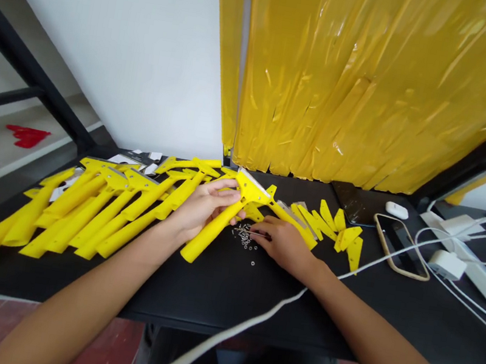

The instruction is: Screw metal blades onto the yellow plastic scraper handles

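My left hand [208, 204] is closed round a yellow scraper [216, 227], gripping it near its head. The scraper's wide end with a pale blade edge points up and away, and its handle slants down toward me. My right hand [283, 242] is low over a small pile of metal nuts [245, 239] and tiny screws on the black table. Its fingertips are pinched together at the pile's right side; what they hold, if anything, is too small to make out. Another yellow scraper [294, 222] lies just behind my right hand.
Several yellow scrapers [95, 208] lie in rows on the left of the black table [188, 296]. Loose yellow plastic pieces [347, 238] are on the right. Farther right are a phone [403, 247], a white earbud case [396, 210] and a power strip [481, 275]. A white cable [248, 324] crosses in front.
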A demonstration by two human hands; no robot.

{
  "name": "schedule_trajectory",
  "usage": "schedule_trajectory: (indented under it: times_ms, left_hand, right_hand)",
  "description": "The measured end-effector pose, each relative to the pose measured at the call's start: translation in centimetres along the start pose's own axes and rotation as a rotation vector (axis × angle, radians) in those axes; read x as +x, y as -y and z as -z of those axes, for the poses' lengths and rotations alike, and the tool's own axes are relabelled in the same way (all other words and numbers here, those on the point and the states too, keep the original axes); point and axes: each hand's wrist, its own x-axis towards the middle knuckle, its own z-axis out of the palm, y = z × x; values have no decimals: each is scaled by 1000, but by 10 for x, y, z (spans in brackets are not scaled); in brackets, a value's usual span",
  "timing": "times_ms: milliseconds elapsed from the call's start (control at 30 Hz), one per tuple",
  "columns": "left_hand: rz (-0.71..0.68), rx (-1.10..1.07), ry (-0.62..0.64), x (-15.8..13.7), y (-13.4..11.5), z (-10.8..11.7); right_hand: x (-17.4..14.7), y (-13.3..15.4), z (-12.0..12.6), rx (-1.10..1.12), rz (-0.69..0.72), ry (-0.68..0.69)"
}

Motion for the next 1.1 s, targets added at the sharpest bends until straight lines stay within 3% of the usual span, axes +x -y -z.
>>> schedule_trajectory:
  times_ms: [267,467,733,867,967,1100]
  left_hand:
    - [57,-40,2,1,-3,-1]
    - [101,-90,60,2,-5,1]
    - [109,-104,54,2,-7,1]
    - [91,-59,53,1,-7,0]
    - [63,38,97,-1,-2,-2]
    - [62,127,163,-8,6,-11]
  right_hand:
    - [-1,3,2,-63,2,8]
    - [3,-5,7,66,56,13]
    - [1,-3,6,68,110,-51]
    - [-5,8,28,289,215,-173]
    - [-8,14,41,390,134,-337]
    - [-8,14,38,425,66,-470]
